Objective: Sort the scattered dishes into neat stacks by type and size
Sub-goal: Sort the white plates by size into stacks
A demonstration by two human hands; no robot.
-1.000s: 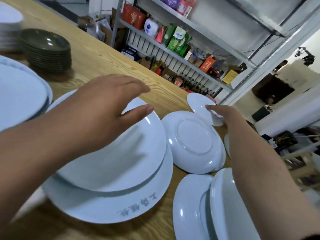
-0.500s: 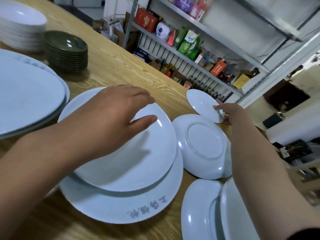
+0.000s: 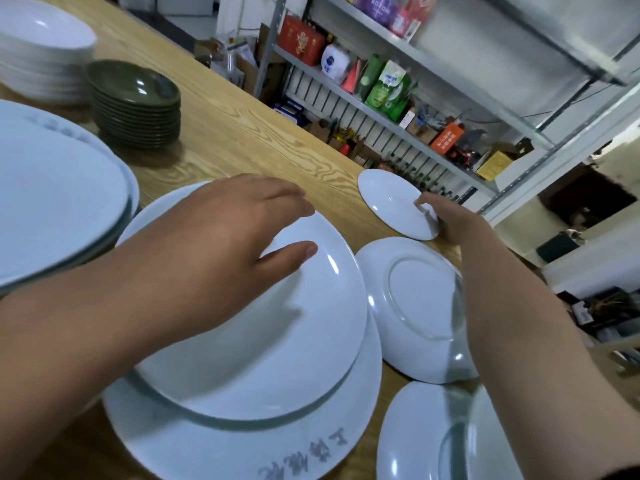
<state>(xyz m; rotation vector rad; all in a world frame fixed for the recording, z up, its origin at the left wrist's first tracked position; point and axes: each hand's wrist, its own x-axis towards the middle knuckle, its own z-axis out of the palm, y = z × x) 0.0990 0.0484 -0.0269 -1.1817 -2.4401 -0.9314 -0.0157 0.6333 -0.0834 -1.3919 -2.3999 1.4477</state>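
My right hand [image 3: 445,221] pinches the near rim of a small white plate [image 3: 391,202] at the far edge of the wooden table [image 3: 242,133]. My left hand [image 3: 228,237] hovers, fingers spread, over a white plate [image 3: 277,341] that lies on a larger white plate with grey lettering [image 3: 242,452]. An upside-down white plate [image 3: 419,306] sits between my two arms. Two more white plates [image 3: 415,434] overlap at the bottom right, partly hidden by my right forearm.
A stack of dark green bowls [image 3: 135,102] stands at the back left, with a stack of white bowls [image 3: 41,50] behind it. Large white platters [image 3: 52,202] lie at the left edge. A metal shelf rack [image 3: 398,109] with boxes and packets runs beyond the table.
My right hand has closed its fingers on the small plate's rim. My left hand stays over the stacked plates. The camera has tilted, showing more of the left stacks.
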